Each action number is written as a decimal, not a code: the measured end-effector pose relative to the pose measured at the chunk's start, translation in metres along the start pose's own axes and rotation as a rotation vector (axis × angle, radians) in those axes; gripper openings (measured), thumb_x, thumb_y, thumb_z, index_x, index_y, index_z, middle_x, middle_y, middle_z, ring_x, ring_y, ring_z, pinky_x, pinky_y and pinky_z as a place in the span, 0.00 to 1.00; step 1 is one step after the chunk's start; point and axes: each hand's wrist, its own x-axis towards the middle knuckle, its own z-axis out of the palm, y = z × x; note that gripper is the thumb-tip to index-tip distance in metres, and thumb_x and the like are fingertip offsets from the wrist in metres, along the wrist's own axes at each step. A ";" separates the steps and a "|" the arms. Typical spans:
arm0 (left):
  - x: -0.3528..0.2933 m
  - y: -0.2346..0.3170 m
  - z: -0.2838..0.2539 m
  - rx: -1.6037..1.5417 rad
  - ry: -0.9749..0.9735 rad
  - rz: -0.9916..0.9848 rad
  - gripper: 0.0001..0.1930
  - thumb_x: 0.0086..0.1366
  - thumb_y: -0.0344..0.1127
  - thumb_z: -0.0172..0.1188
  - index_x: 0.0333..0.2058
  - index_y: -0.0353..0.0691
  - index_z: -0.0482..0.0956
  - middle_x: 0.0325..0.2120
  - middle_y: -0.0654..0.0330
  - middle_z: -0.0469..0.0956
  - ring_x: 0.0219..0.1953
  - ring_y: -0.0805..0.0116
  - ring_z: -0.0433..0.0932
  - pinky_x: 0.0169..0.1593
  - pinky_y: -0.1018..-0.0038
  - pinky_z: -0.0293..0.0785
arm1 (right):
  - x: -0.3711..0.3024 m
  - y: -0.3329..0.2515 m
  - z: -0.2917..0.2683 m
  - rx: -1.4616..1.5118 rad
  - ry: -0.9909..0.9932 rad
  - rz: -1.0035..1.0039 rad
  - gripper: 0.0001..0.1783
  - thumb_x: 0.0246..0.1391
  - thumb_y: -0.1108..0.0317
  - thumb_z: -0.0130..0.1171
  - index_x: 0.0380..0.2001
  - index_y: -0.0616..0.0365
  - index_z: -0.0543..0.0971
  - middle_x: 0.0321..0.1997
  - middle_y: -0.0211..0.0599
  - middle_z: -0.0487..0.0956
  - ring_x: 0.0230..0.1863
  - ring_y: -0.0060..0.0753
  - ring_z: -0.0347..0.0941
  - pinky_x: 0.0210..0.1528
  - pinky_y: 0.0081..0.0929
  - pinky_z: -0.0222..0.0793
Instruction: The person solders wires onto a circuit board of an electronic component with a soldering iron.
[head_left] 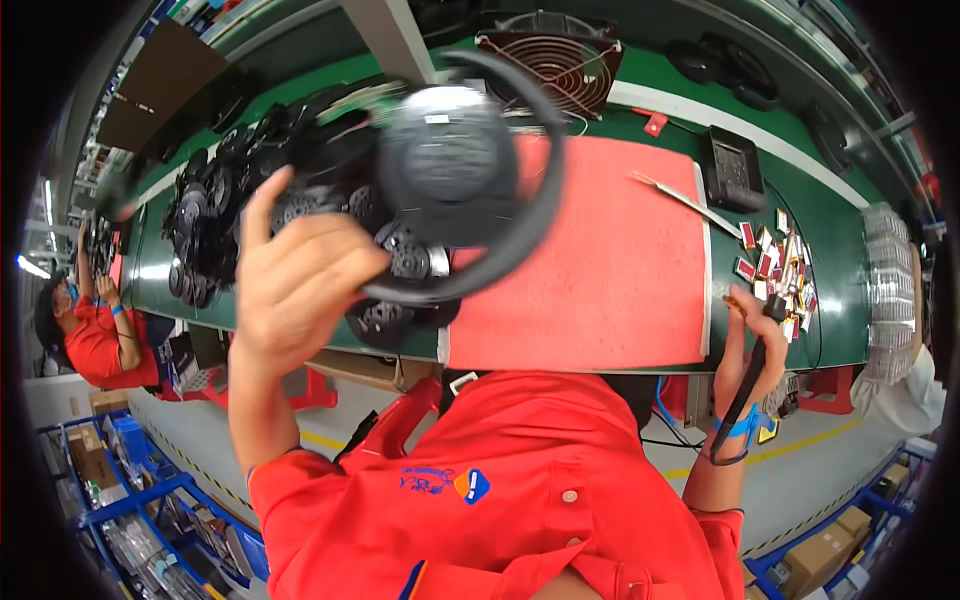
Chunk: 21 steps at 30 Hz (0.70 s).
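My left hand [300,270] is raised over the left part of the bench, its index finger stuck out and the other fingers curled. They grip the edge of a black headset [520,240], a round ear cup with a curved band, blurred by motion. My right hand [757,350] is at the bench's front edge on the right. A slim black pen-like tool [752,375] with a cord lies in its grip; its tip cannot be made out. A small yellowish piece shows at its fingertips. Just beyond lie small silver-and-red battery-like packs [790,265].
A pink mat [590,260] covers the middle of the green bench. Black ear-cup parts [205,215] are heaped on the left. A fan [550,70], a black control box [735,168], a pale slim stick [690,205] and stacked clear trays [888,290] stand around. Another person [100,335] works at far left.
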 end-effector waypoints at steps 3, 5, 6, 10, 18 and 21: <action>0.028 0.017 0.031 -0.130 0.026 0.149 0.08 0.44 0.28 0.59 0.28 0.40 0.78 0.26 0.63 0.76 0.33 0.66 0.77 0.56 0.51 0.60 | 0.008 -0.009 -0.005 0.121 0.142 -0.042 0.13 0.52 0.84 0.54 0.35 0.59 0.64 0.37 0.53 0.79 0.40 0.41 0.77 0.45 0.32 0.72; 0.031 0.025 0.054 -0.222 0.031 0.226 0.09 0.47 0.29 0.58 0.31 0.40 0.77 0.28 0.63 0.76 0.34 0.65 0.77 0.55 0.52 0.62 | 0.010 -0.015 -0.008 0.134 0.141 -0.041 0.13 0.53 0.84 0.54 0.36 0.59 0.64 0.37 0.54 0.79 0.40 0.41 0.77 0.45 0.32 0.72; 0.030 0.030 0.063 -0.274 0.027 0.248 0.09 0.48 0.29 0.58 0.31 0.40 0.77 0.29 0.62 0.76 0.34 0.65 0.77 0.54 0.53 0.62 | 0.010 -0.017 -0.010 0.144 0.148 -0.032 0.13 0.53 0.84 0.54 0.36 0.58 0.63 0.37 0.54 0.79 0.41 0.41 0.77 0.46 0.33 0.72; 0.013 0.044 0.087 -0.346 -0.110 0.286 0.10 0.49 0.29 0.56 0.34 0.40 0.76 0.30 0.62 0.75 0.40 0.68 0.76 0.54 0.58 0.65 | 0.002 -0.019 -0.010 0.205 0.139 0.014 0.13 0.54 0.83 0.53 0.37 0.58 0.63 0.38 0.53 0.79 0.42 0.40 0.77 0.47 0.32 0.72; 0.019 0.051 0.075 -0.615 -0.211 0.085 0.11 0.48 0.29 0.66 0.32 0.38 0.77 0.35 0.59 0.77 0.40 0.60 0.76 0.46 0.66 0.70 | 0.003 -0.033 0.012 0.465 -0.079 0.088 0.14 0.53 0.86 0.49 0.39 0.59 0.63 0.42 0.59 0.77 0.43 0.40 0.76 0.46 0.31 0.73; 0.036 0.085 0.081 -0.710 0.050 -0.044 0.16 0.48 0.30 0.67 0.37 0.37 0.77 0.38 0.55 0.76 0.38 0.58 0.76 0.40 0.68 0.73 | 0.016 -0.055 0.033 0.637 -0.197 0.033 0.15 0.52 0.88 0.49 0.39 0.59 0.63 0.42 0.59 0.77 0.38 0.36 0.76 0.43 0.30 0.73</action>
